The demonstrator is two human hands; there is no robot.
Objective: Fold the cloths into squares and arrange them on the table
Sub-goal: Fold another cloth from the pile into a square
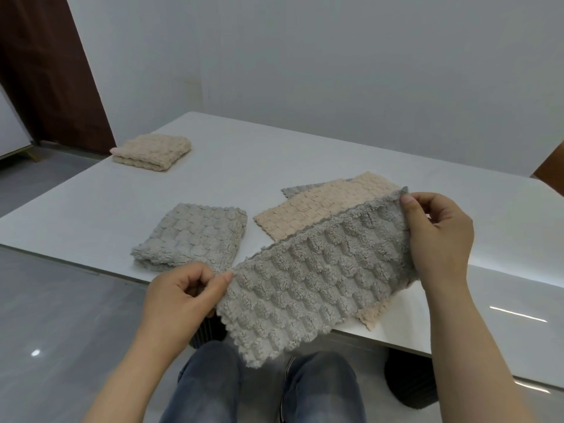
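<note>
I hold a grey fluffy cloth [308, 270], folded into a long band, up over the near edge of the white table [274, 154]. My left hand [186, 288] pinches its near left corner. My right hand [436, 236] pinches its far right corner. A folded grey square [192, 236] lies on the table to the left. A folded beige square [152, 151] sits at the far left corner. An unfolded beige cloth [320, 206] lies flat behind the held one, with a grey cloth [294, 190] peeking out beneath it.
The table's near edge runs diagonally in front of my knees [265, 386]. A dark round table base [409, 383] stands under it at the right. A brown door [45, 71] is at the far left, a grey wall behind.
</note>
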